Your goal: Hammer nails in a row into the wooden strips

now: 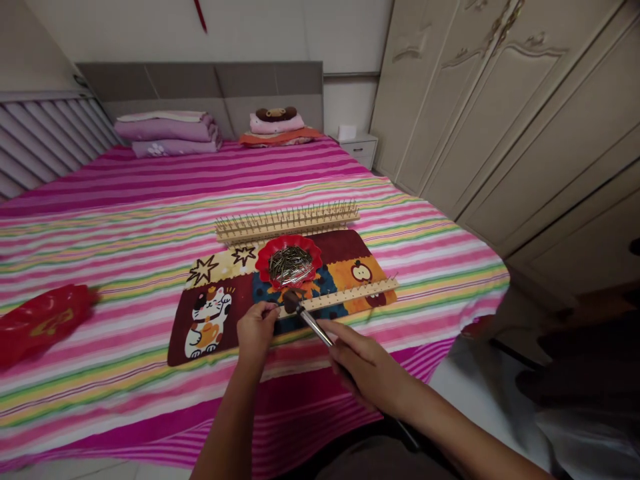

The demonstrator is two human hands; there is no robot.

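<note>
My right hand [367, 367] is wrapped round a hammer [315, 327] with a metal shaft and a dark grip. The hammer's dark head is over the left end of a pale wooden strip [345, 295]. At that same end, my left hand [257, 330] has its fingers closed on the strip; whether a nail is between them is hidden. Small holes or nails dot the strip, and a few thin nails stick up near its right end. Just beyond it, a red scalloped bowl [261, 261] holds a heap of loose nails [290, 265].
Under the strip and bowl lies a patterned mat [245, 300] on a striped bedspread [125, 320]. Behind the bowl are wooden strips [287, 223] bristling with upright nails. A red plastic bag [45, 323] lies left. Folded bedding [167, 133] is near the headboard; a wardrobe [500, 100] stands right.
</note>
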